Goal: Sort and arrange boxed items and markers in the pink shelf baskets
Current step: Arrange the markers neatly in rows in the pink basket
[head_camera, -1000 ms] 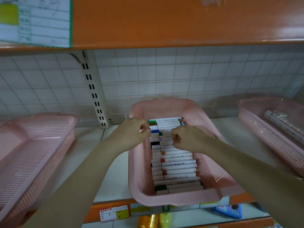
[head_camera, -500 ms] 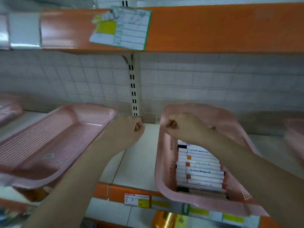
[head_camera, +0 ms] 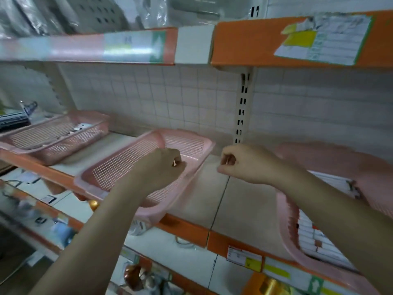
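Reaching across the orange-edged shop shelf (head_camera: 187, 228), we hover our left hand (head_camera: 161, 167) over the empty perforated pink plastic basket (head_camera: 119, 165) and our right hand (head_camera: 244, 165) beside the marker-filled pink basket (head_camera: 287, 231), fingers curled on something too small to identify, seemingly mid-transfer, a careful drop next.

Three pink baskets (head_camera: 148, 167), two hands (head_camera: 163, 167).

My view has swung left. My left grip (head_camera: 164, 165) now hangs over the middle basket (head_camera: 119, 167), my right grip (head_camera: 240, 165) over bare shelf (head_camera: 214, 201), both away from the marker basket (head_camera: 291, 237).
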### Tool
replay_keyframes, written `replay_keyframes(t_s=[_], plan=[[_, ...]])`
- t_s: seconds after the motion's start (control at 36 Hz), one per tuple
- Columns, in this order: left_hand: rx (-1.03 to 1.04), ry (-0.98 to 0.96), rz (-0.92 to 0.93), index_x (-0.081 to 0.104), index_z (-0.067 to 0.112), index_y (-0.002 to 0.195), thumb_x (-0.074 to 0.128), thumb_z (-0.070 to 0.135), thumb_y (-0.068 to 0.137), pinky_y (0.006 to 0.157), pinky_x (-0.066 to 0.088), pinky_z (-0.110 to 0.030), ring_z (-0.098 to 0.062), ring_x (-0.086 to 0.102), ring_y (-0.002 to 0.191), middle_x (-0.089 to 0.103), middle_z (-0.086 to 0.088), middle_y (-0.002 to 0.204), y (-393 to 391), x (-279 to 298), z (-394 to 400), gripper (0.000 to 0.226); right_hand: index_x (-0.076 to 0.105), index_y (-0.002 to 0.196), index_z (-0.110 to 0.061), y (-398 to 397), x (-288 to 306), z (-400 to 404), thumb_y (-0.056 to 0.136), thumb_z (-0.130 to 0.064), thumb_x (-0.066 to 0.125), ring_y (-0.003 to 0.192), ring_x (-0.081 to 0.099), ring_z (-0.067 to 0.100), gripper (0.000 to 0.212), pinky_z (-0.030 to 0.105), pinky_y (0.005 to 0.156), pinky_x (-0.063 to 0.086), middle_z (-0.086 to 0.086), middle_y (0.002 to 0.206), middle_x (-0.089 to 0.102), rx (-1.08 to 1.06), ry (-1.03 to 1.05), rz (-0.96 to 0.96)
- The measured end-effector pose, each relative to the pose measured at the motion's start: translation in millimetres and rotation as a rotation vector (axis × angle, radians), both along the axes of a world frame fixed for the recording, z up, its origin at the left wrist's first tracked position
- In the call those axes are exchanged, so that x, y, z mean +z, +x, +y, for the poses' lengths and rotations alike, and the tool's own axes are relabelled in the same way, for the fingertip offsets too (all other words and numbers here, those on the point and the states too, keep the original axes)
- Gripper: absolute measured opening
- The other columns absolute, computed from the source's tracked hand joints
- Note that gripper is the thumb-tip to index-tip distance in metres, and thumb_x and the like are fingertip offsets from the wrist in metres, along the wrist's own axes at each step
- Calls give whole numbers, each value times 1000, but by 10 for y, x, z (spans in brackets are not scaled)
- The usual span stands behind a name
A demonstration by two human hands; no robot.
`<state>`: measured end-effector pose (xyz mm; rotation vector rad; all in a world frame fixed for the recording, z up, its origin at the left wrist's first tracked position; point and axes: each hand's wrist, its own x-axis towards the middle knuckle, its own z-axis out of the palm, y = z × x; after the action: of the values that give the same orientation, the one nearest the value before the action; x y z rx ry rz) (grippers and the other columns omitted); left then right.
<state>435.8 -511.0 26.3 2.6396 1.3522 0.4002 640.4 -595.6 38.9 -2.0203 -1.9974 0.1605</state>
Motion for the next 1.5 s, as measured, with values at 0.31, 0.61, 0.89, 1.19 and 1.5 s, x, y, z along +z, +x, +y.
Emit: replay_keyframes(t_s=[0.31, 0.61, 0.89, 1.19, 1.5], plan=[[39, -41, 66, 63, 21, 94, 45, 42, 93, 80, 50, -33, -22, 59, 89, 64, 0, 98, -848, 48, 734, 27, 64, 89, -27, -899, 67, 777, 86, -43, 63, 89, 57, 10, 16, 32, 80, 50, -13, 93, 62, 30, -1, 21], [-28, -14, 113, 64, 16, 97, 50, 38, 95, 77, 49, -31, -22, 59, 88, 65, -3, 96, -1463, 79, 1424, 26, 58, 81, -29, -1710, 40, 1445, 88, -41, 62, 78, 55, 8, 15, 29, 66, 44, -17, 78, 52, 18, 34, 30], [19, -72, 63, 63, 17, 93, 52, 39, 94, 76, 51, -33, -22, 62, 82, 67, -4, 92, -1887, 15, 1861, 24, 65, 90, -24, -2032, 31, 1934, 87, -41, 61, 85, 58, 10, 18, 30, 74, 50, -14, 88, 59, 40, -21, 9], [109, -72, 72, 60, 16, 91, 49, 37, 96, 66, 44, -28, -18, 55, 74, 60, -1, 85, -2074, -2, 2326, 24, 64, 92, -30, -2130, 100, 2517, 85, -44, 60, 86, 61, 12, 16, 33, 79, 52, -11, 91, 65, 88, -64, -38], [160, -32, 54, 46, 17, 64, 49, 27, 95, 57, 32, -27, -21, 45, 67, 52, -4, 73, -2382, 8, 3080, 33, 63, 90, -30, -2332, 103, 3039, 83, -45, 61, 86, 61, 14, 16, 33, 79, 52, -10, 91, 64, 117, -70, -67]])
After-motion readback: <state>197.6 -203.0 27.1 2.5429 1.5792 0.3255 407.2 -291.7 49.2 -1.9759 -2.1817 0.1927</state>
